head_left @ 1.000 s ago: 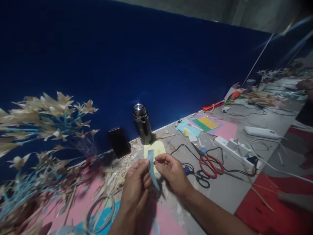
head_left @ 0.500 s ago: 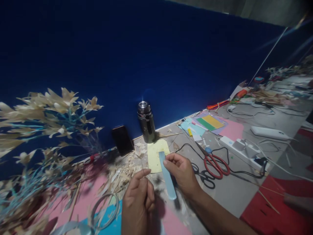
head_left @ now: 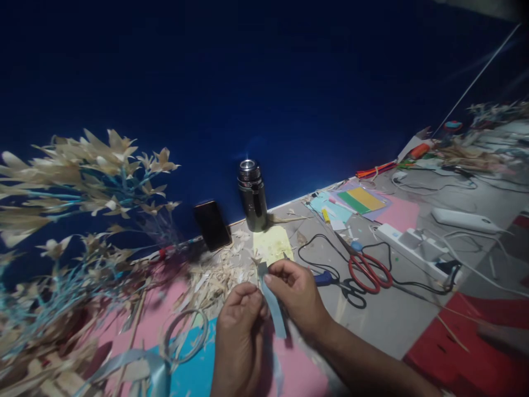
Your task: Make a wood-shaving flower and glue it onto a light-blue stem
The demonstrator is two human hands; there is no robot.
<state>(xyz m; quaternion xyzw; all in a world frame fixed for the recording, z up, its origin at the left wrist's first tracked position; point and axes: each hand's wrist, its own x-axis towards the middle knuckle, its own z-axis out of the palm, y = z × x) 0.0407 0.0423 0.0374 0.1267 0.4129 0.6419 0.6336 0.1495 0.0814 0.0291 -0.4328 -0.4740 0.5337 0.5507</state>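
Between the thumb and fingers of my right hand [head_left: 298, 293] is a short strip of pale blue ribbon [head_left: 273, 310], its lower end hanging free. My left hand [head_left: 240, 332] is closed in a pinch on the thin stem of a small dried-leaf flower [head_left: 257, 262]. The flower's tip meets the ribbon's upper end; whether they are joined I cannot tell. Under the hands lie a yellow sheet [head_left: 273, 242] and pink paper [head_left: 297, 364]. A roll of blue ribbon [head_left: 159, 375] rests at lower left.
A steel flask [head_left: 253, 201] and a dark phone [head_left: 212, 225] stand against the blue wall. Bunches of dried-leaf flowers [head_left: 99, 176] fill the left. Red-handled scissors [head_left: 371, 273], black-handled scissors [head_left: 354, 292], a power strip [head_left: 413, 251] and cables lie at right.
My left hand has brought the flower's stem right and up against the ribbon. The ribbon in my right hand has shifted slightly left and now bends. The view has tilted a little.
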